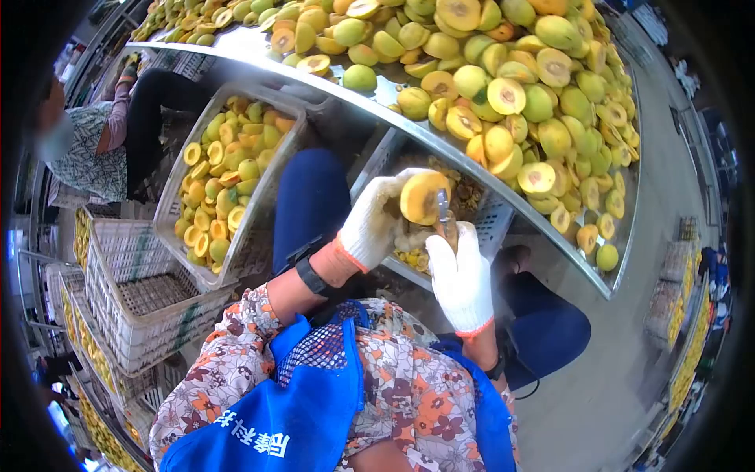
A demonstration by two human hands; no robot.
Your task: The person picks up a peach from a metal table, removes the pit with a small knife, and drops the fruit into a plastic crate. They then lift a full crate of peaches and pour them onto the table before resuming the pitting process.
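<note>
Starting at the left hand [373, 224]: white glove, curled tight round a halved yellow fruit [423, 197], cut face turned up toward the camera. Right beside it, the right hand [460, 277], gloved too, closed on a small metal tool [443, 206] with the tip against the fruit's cut face. Both held just off the near edge of the steel counter [259, 49], above a grey crate [494, 219] tucked under that edge, scraps inside. Black wristband [311, 273] on the left forearm, blue apron [299, 409] over a flowered shirt below.

Further out, a huge pile of fruit [511, 86] across the counter, some whole and green-yellow, some already halved, heaped right up to the near edge. Left of the hands, under the same edge, a second crate [236, 259] full of cut halves. Past that, stacked white crates [141, 303] on the floor. Off at the far left, another person [94, 149] sitting by the counter's left end.
</note>
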